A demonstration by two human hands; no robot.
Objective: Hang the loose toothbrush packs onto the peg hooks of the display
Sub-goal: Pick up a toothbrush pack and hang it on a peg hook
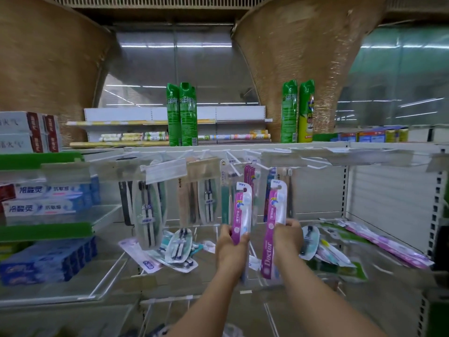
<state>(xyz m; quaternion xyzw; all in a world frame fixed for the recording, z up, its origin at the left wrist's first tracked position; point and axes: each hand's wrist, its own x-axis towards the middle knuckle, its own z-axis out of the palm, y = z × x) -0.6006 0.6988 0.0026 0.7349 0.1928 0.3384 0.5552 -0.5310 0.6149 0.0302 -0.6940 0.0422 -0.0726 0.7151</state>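
Observation:
My left hand (231, 246) grips a pink and white toothbrush pack (241, 210) held upright. My right hand (288, 239) grips a second pink pack marked Doctor (273, 229), also upright. Both pack tops sit below the white peg hooks (237, 166) of the display. Several packs hang from the hooks, such as an oval dark-brush pack (148, 210) at the left. Loose packs lie on the wire shelf, one group at the lower left (178, 249) and another at the right (335, 254).
Bare white hooks (313, 164) jut out at the upper right under price-tag holders. Green spray cans (182, 115) stand on the top shelf. Toothpaste boxes (46, 198) fill the left shelves. A perforated white upright (437, 203) bounds the bay at the right.

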